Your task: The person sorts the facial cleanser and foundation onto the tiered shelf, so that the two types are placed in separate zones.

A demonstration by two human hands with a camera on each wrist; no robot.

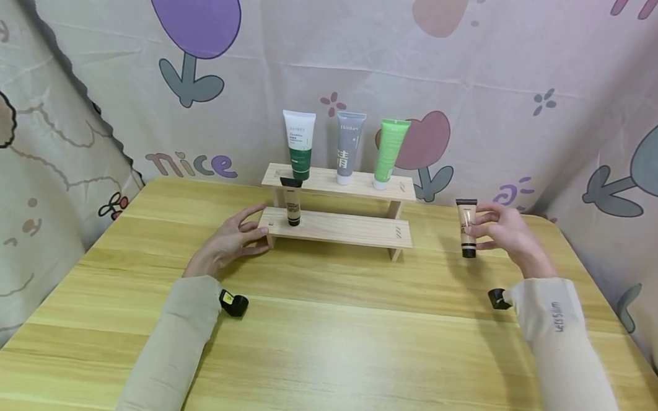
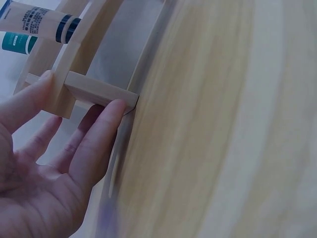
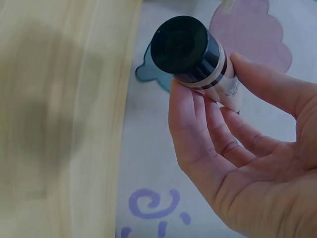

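My right hand (image 1: 506, 233) pinches the beige tube (image 1: 466, 227) mid-body; it looks light, soft, squeezable. Left hand (image 1: 232, 241), fingers relaxed, steadies the wooden rack (image 1: 339, 228).

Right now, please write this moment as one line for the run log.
left hand: touches two-tier wooden shelf | right hand: holds beige black-capped tube above wooden table

A two-tier wooden shelf (image 1: 339, 228) stands mid-table. Its upper step is crowded by three upright tubes (image 1: 347, 148); the lower step carries one beige tube (image 1: 292, 202) at its left end, with open board to the right. Bare table (image 1: 333, 342) spreads in front.
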